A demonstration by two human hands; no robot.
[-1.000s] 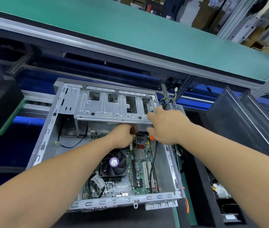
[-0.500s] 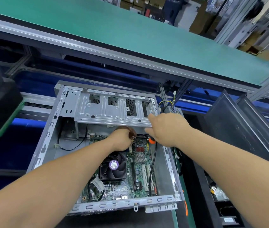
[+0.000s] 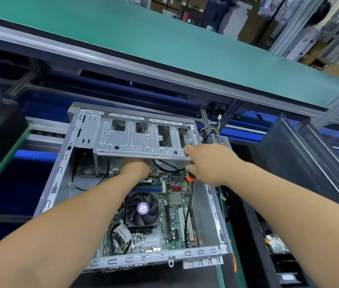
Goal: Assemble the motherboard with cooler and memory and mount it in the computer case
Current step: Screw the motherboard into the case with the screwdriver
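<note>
An open case (image 3: 60, 179) is seen lying flat on the bench, side panel off. The motherboard (image 3: 158, 231) is set on the case floor, with the cooler (image 3: 142, 209) fan on top at its centre and memory (image 3: 146, 188) sticks seated just beyond the fan. The drive cage (image 3: 135, 142) spans the far end of the case above the board.

The left hand (image 3: 135, 168) is reached under the near edge of the cage; its fingers are hidden there, so their state cannot be told. The right hand (image 3: 208, 163) is held at the cage's right corner, fingers curled round a screwdriver (image 3: 190, 176) with an orange and black handle, forefinger stretched onto the cage edge. A black cable (image 3: 188, 208) is run down the board's right side. Black panels (image 3: 301, 159) are leaned to the right of the case. A green conveyor (image 3: 164, 42) is seen beyond.
</note>
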